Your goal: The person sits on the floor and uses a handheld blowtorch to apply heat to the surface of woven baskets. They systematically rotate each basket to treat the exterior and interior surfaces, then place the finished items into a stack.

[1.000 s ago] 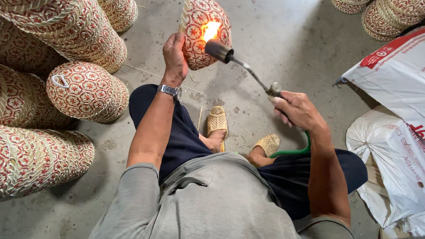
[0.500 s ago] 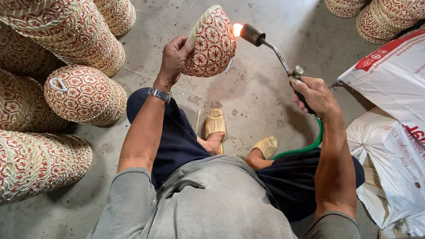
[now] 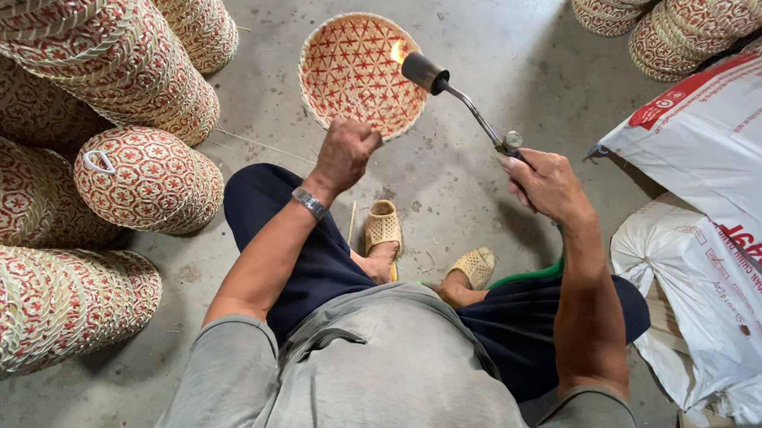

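Head view: woven basket held above the concrete floor, opening toward you, rim clenched in your left hand; your right hand grips the torch, flame singeing the interior. Next, likely rotate the basket steadily.

You sit over a grey concrete floor, stained and evenly lit. Stacked woven baskets crowd your left and far right; white printed sacks lie at right.
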